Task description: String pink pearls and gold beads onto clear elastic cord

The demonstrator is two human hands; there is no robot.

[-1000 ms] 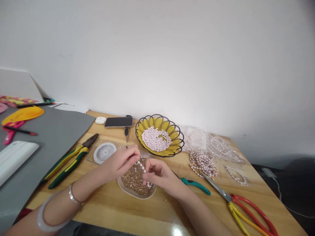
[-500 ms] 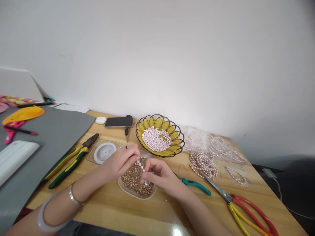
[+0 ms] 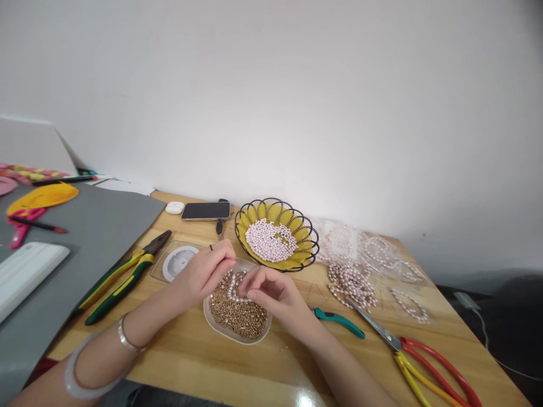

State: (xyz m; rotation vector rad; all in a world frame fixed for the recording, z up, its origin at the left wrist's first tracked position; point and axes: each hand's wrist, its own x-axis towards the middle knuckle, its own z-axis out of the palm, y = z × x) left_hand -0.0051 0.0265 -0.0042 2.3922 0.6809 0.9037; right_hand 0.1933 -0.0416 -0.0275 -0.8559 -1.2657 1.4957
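Note:
A short string of pale pearl beads (image 3: 233,292) curves between my two hands, above a shallow dish (image 3: 219,331) full of small gold beads (image 3: 237,317). My left hand (image 3: 213,268), closed in a pinch, is at the upper end of the string. My right hand (image 3: 271,291) pinches the other end with thumb and forefinger, its remaining fingers curled. The thread itself is too fine to make out. Just behind the hands stands a black wire basket (image 3: 314,249) with a yellow lining, holding loose pale pink beads (image 3: 271,240).
A spool (image 3: 178,261), yellow-green pliers (image 3: 123,277) and a phone (image 3: 206,211) lie to the left and behind. Rightward are strung beads (image 3: 352,285), bagged bracelets (image 3: 373,249), a teal-handled tool (image 3: 339,322) and large scissors (image 3: 407,350). A grey mat (image 3: 106,226) covers the left side.
My left hand has risen slightly up and left. The bead string, earlier stretched down to the right hand, now hangs in a curve. My right hand has moved slightly up.

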